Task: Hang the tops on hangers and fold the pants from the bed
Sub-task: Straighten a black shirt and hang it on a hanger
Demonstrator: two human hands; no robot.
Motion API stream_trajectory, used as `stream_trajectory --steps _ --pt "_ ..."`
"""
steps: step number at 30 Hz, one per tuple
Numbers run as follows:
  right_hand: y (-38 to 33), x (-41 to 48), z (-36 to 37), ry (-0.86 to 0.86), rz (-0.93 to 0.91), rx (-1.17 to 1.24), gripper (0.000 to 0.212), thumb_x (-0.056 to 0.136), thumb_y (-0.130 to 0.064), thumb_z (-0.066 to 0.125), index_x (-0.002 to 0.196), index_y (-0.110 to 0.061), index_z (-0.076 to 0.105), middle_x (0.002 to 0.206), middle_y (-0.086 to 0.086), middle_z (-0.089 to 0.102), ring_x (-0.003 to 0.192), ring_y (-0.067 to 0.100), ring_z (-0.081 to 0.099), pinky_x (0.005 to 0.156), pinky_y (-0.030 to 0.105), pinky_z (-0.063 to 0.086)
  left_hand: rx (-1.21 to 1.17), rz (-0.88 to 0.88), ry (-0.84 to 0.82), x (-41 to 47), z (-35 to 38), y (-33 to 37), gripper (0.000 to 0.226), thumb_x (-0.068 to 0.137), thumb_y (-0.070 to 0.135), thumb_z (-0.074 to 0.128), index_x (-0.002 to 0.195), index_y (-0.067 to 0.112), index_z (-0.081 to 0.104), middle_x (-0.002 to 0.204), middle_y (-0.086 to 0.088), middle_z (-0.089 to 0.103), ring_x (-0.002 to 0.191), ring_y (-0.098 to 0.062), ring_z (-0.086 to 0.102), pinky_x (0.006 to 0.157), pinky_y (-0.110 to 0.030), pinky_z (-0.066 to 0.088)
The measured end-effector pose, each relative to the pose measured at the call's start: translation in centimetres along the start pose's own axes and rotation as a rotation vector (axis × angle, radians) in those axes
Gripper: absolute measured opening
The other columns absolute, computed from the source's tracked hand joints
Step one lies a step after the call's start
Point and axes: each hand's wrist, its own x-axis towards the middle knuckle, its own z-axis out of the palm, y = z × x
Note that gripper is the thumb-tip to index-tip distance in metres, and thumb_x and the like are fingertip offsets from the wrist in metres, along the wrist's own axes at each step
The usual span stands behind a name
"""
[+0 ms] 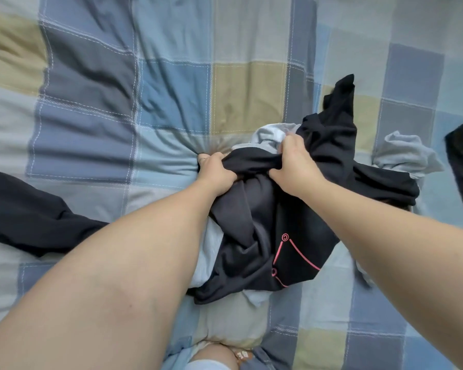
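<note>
Above the checked bedspread (171, 76), my left hand (217, 169) and right hand (294, 161) clamp the black top (251, 222); I should lift it clear, then shake it flat.

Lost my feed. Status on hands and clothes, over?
Left hand and right hand grip bunched black garment with pink print. Light grey garment tangled beneath. Dark garment lies left.

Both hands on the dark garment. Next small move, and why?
Probably lift the dark garment clear of the pile and shake it open: left hand and right hand grip one bunched edge, it lies crumpled over a light grey garment, so top or pants is unclear.
</note>
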Motion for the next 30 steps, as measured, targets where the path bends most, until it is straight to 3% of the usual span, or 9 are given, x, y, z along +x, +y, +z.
stream_trajectory --steps 2,4,6,9,13,18,21,25,30 --pt "0.0 -1.9 -0.7 -0.020 0.015 0.025 0.027 0.090 -0.012 0.065 0.110 -0.007 0.047 0.157 0.007 0.025 0.121 0.031 0.052 0.086 0.034 0.042 -0.001 0.061 0.016 -1.8 -0.3 0.2 0.017 0.084 0.011 0.064 0.082 0.017 0.048 0.117 -0.008 0.032 0.110 -0.024 0.050 0.083 -0.015 0.033" --pt "0.0 -4.1 -1.0 0.042 0.013 0.028 0.019 0.090 -0.009 0.064 0.092 -0.010 0.045 0.161 0.002 0.022 0.121 0.031 0.052 0.085 0.035 0.044 -0.020 0.141 0.073 -4.4 0.0 0.2 0.025 0.080 0.009 0.063 0.072 0.021 0.043 0.117 -0.007 0.040 0.113 -0.028 0.049 0.094 -0.024 0.039" --pt "0.2 -6.6 -1.3 0.126 0.030 -0.006 0.025 0.086 -0.006 0.064 0.084 -0.013 0.039 0.159 0.000 0.026 0.121 0.034 0.047 0.089 0.040 0.045 0.003 0.177 0.175 -8.0 0.5 0.2 0.022 0.078 0.009 0.062 0.078 0.022 0.044 0.129 -0.002 0.045 0.115 -0.029 0.046 0.101 -0.038 0.040" --pt "0.7 -10.9 -1.7 0.168 0.064 -0.152 0.028 0.082 -0.010 0.068 0.081 -0.016 0.040 0.157 -0.001 0.033 0.128 0.036 0.037 0.095 0.045 0.038 0.108 0.217 0.312 -13.8 1.7 -0.2 0.022 0.079 0.011 0.063 0.084 0.024 0.047 0.139 0.006 0.044 0.118 -0.026 0.039 0.105 -0.038 0.029" --pt "1.8 -17.7 -1.6 0.115 0.069 -0.223 0.017 0.072 -0.014 0.076 0.080 -0.013 0.061 0.146 0.004 0.051 0.134 0.040 0.040 0.098 0.048 0.036 0.236 0.287 0.269 -20.1 3.2 -1.4 0.016 0.079 0.016 0.065 0.081 0.025 0.051 0.137 0.005 0.049 0.115 -0.030 0.041 0.099 -0.042 0.032" --pt "2.8 -27.0 -0.8 0.095 0.227 -0.174 0.011 0.076 -0.018 0.072 0.084 -0.011 0.070 0.109 0.006 0.067 0.105 0.037 0.057 0.084 0.043 0.039 0.358 0.366 0.058 -26.9 3.3 -2.7 0.017 0.079 0.017 0.067 0.089 0.020 0.053 0.116 0.002 0.056 0.106 -0.030 0.044 0.093 -0.041 0.034" --pt "2.2 -32.1 -1.0 0.009 0.373 -0.092 0.009 0.089 -0.021 0.056 0.082 -0.015 0.056 0.096 0.006 0.061 0.100 0.034 0.054 0.075 0.038 0.031 0.372 0.392 0.001 -30.6 2.5 -2.4 0.019 0.081 0.014 0.066 0.099 0.014 0.060 0.106 -0.001 0.060 0.103 -0.031 0.049 0.090 -0.042 0.038" --pt "2.1 -38.6 -1.1 0.069 0.507 0.169 0.032 0.083 -0.011 0.055 0.064 -0.015 0.030 0.073 0.008 0.048 0.079 0.037 0.048 0.062 0.039 0.033 0.300 0.475 0.013 -35.8 1.7 -1.3 0.019 0.085 0.010 0.064 0.102 0.015 0.061 0.100 -0.001 0.064 0.099 -0.030 0.053 0.090 -0.043 0.041" --pt "4.5 -45.4 -1.8 0.142 0.442 0.338 0.034 0.079 -0.008 0.054 0.062 -0.016 0.026 0.060 0.003 0.031 0.066 0.030 0.030 0.052 0.037 0.019 0.190 0.506 0.033 -43.2 2.8 0.7 0.019 0.086 0.008 0.056 0.093 0.024 0.049 0.104 0.006 0.062 0.101 -0.022 0.056 0.093 -0.047 0.045"
